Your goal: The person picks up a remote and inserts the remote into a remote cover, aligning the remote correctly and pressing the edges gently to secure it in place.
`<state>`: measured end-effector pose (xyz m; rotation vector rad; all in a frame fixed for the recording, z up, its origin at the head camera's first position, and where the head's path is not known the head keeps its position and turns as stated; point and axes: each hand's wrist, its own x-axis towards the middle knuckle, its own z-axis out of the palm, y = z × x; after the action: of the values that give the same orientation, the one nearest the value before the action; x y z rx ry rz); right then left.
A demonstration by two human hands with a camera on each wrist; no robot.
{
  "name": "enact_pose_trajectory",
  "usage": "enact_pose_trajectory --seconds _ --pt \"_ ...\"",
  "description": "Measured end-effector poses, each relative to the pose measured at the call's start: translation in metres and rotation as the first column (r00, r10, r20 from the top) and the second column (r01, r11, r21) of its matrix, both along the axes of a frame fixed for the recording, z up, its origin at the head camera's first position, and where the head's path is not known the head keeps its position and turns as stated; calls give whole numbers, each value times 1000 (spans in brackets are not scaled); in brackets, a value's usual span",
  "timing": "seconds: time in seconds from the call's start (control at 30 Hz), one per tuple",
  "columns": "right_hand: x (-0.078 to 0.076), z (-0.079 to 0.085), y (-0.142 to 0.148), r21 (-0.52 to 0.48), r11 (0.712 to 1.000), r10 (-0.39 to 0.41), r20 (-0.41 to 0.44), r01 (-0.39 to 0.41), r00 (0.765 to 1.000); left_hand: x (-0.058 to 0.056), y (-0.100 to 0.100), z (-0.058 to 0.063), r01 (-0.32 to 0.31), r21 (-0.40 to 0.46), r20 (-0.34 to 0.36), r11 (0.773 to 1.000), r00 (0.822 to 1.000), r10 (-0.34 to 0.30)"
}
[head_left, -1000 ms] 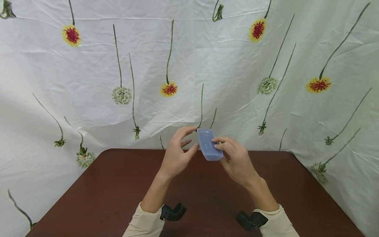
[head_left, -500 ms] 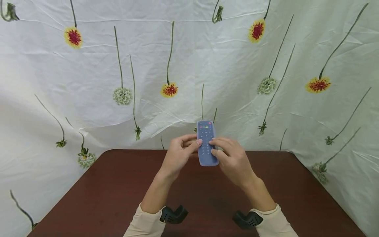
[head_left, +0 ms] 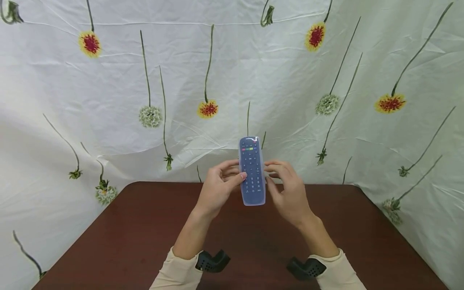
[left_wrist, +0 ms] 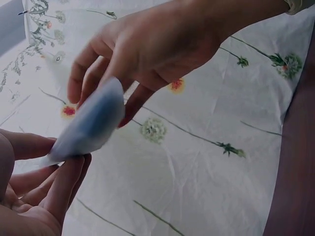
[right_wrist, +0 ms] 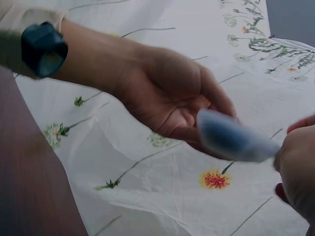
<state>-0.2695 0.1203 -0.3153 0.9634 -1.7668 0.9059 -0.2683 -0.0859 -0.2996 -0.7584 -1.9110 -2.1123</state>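
Observation:
A blue-grey remote control [head_left: 251, 171] in a translucent pale sleeve stands nearly upright above the far edge of the table, its buttons facing the head camera. My left hand [head_left: 217, 185] holds its left edge, thumb on the button face and fingers behind; the left wrist view shows this pinch on the blurred remote [left_wrist: 91, 125]. At the remote's right edge is my right hand [head_left: 290, 193], fingertips close to the side, with thumb and fingers spread apart. In the right wrist view, the right hand [right_wrist: 301, 169] is partly cut off by the frame.
A dark reddish-brown table [head_left: 145, 237] lies beneath both hands. Behind and beside it hangs a white cloth [head_left: 174, 84] printed with flowers. Black devices sit on both wrists, including a left wrist mount [head_left: 212, 262] and a right wrist mount [head_left: 306, 269].
The remote has turned from tilted to upright, its button face toward the head camera, and risen slightly. My left hand took hold of its left edge; my right fingers have come off its face.

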Motion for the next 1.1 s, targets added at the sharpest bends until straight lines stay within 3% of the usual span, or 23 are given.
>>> enact_pose_trajectory --seconds 0.1,0.2,0.33,0.47,0.9,1.1 --pt "2 1 -1 -169 977 161 181 -131 970 0 1 -1 -22 -20 -19 1000 1000 21" --pt "5 3 -1 -311 931 294 333 -190 896 0 1 -1 -32 -37 -36 999 999 31" --pt "9 6 -1 -389 905 353 467 -170 811 0 1 -2 -31 -55 -52 998 998 28" --pt "9 8 -1 -382 912 352 545 -148 761 0 0 -4 -24 -69 -59 997 998 20" --pt "2 -1 -1 -293 953 258 637 -81 727 -7 -4 -12 1 -190 -48 982 999 -11" --pt "1 -6 2 -287 954 263 644 -91 719 -10 -5 -17 38 -228 -54 973 997 -51"
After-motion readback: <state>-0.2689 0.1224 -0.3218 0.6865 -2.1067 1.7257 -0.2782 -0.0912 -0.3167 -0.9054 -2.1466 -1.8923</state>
